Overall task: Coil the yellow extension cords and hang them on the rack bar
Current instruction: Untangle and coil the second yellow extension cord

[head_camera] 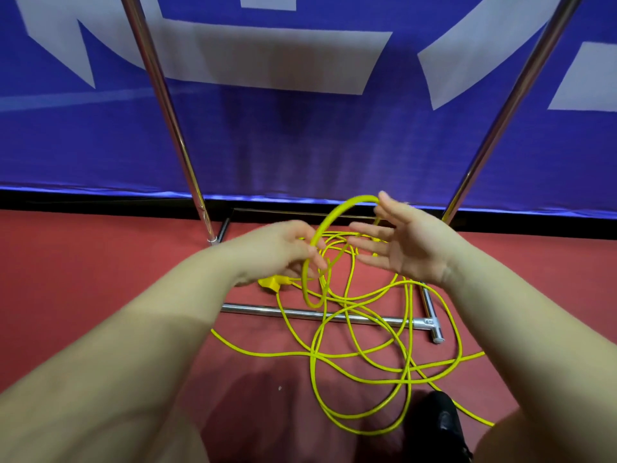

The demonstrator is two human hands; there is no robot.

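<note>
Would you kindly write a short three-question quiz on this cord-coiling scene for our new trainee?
1. True or false: most of the cord lies loose on the floor.
2. Which of the hands grips the raised loop? A) left hand B) right hand
3. Fill in: the plug lies on the floor just behind the rack's low ____.

Key: 1 true. 2 A; the right hand is spread open, with the loop's top at its fingertips. 3 bar.
</note>
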